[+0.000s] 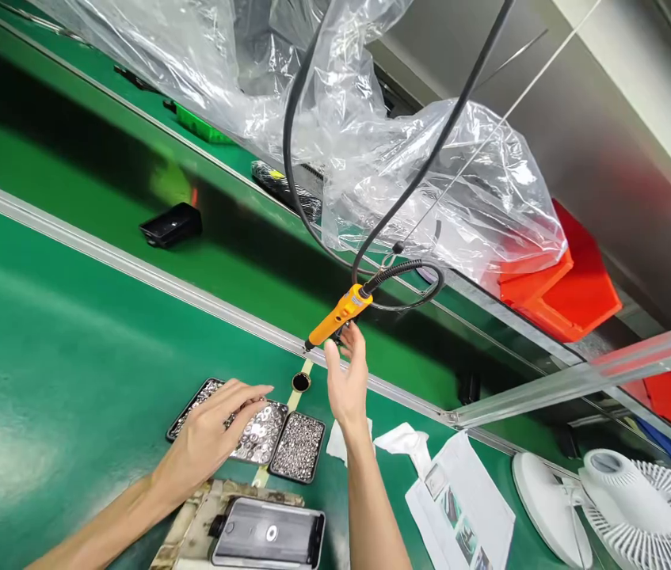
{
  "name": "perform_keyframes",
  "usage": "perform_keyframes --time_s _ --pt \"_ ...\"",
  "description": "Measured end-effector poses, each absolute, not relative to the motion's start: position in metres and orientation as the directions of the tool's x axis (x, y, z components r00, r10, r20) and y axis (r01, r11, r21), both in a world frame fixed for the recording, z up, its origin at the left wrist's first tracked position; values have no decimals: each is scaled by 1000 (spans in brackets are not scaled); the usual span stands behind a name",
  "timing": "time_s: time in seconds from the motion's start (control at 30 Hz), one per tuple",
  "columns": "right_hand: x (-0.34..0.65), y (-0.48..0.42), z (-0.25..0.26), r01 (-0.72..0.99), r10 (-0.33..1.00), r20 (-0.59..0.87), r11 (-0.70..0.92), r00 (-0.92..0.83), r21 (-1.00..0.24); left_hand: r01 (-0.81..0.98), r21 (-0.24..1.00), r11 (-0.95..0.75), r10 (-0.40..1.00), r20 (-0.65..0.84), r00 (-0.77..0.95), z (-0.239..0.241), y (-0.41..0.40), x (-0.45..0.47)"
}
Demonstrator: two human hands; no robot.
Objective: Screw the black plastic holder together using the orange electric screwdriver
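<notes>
A yellow electric screwdriver [340,317] hangs tilted from a black cable, its tip pointing down to the left. Just below it is my right hand [349,380], thumb and fingers apart; whether a fingertip touches the tool I cannot tell. My left hand [207,431] hovers over the small-parts trays, fingers stretched out, partly hiding them. Beneath it lie a tray of washers [261,435] and a further parts tray [201,396]. To their right is a tray of small metal pieces [298,447]. A dark rectangular housing [269,532] rests on a worn block [192,522] nearest me.
A small round black-faced item [300,382] lies on a tape strip behind the trays. At right are printed sheets [459,507] and a white fan [626,499]. A metal rail [133,249] crosses the bench; a black housing [172,225] sits beyond it. Plastic sheeting [371,158] hangs above.
</notes>
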State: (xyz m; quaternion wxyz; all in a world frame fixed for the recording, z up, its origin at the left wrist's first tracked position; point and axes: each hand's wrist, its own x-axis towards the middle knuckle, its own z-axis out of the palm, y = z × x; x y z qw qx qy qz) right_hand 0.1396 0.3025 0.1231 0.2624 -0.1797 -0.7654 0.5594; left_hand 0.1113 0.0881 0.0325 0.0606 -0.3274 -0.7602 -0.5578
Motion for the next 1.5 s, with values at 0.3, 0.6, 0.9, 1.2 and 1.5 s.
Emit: perform_keyframes --time_s 0.3,0.6,0.9,1.2,1.5 --pt "126 292 131 -180 504 151 -10 -851 -984 491 856 164 419 390 -820 27 92 112" --pt "179 260 161 -437 574 144 -413 -806 -799 489 868 85 544 371 -753 36 98 127" --pt "183 250 158 -470 466 257 -428 -847 -772 560 828 -14 526 482 -700 45 98 134" --pt "183 245 156 -487 478 279 -392 -833 -781 527 850 8 564 431 -704 44 98 132" --pt "181 243 152 -481 461 289 -379 -839 -790 478 878 29 574 376 -727 48 97 135"
